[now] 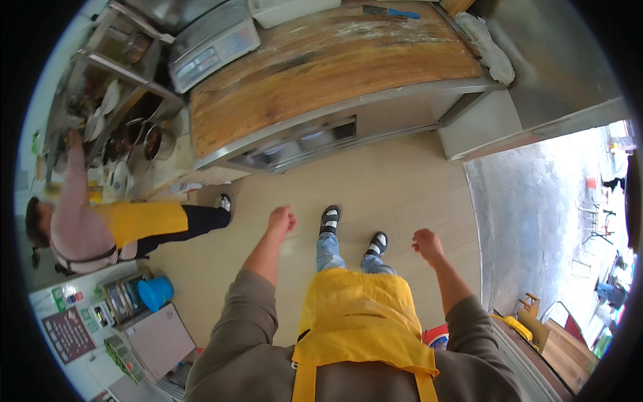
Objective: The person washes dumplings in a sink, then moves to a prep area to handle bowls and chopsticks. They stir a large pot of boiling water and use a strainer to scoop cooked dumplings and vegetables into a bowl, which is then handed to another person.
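Observation:
Both of my hands hang in the air over the tiled floor, on either side of a yellow apron [359, 321]. My left hand [283, 220] is loosely curled, and no object shows in it. Fingers bent, my right hand [427, 243] also shows nothing held. In front of me stands a counter with a floury wooden board [326, 65]. On it lie a blue-handled scraper [391, 12], a digital scale [215, 55] at the left and part of a white tray [294, 11].
A co-worker in a yellow apron [143, 218] reaches over pots [159, 143] on the left. A blue bucket [155, 293] is at lower left. A wrapped bundle [486, 47] lies at the counter's right end. The grey floor [527, 211] outside begins at the right.

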Demonstrator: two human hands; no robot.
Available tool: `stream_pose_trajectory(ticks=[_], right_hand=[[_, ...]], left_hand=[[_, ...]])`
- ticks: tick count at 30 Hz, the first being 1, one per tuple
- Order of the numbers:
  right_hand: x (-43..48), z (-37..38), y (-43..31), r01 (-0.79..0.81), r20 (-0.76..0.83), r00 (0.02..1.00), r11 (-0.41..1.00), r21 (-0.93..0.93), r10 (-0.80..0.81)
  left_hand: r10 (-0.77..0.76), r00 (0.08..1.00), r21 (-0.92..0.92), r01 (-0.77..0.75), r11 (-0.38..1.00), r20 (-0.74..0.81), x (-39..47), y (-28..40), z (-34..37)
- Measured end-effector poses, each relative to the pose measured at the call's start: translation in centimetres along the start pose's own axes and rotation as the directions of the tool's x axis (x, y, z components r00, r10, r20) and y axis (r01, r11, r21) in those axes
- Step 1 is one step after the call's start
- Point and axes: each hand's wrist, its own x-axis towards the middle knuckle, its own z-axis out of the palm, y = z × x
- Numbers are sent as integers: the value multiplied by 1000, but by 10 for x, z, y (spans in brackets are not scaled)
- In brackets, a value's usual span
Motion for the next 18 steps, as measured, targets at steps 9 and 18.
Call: stream_pose_trajectory(ticks=[9,18], right_hand=[[-93,52,84,-494,-65,869,867,-64,490],[-96,106,59,-497,-121,867,857,-139,483]], left_hand=[[236,971,-342,-232,911,-30,242,157,72],[278,960,-578,-217,787,18,266,211,91]])
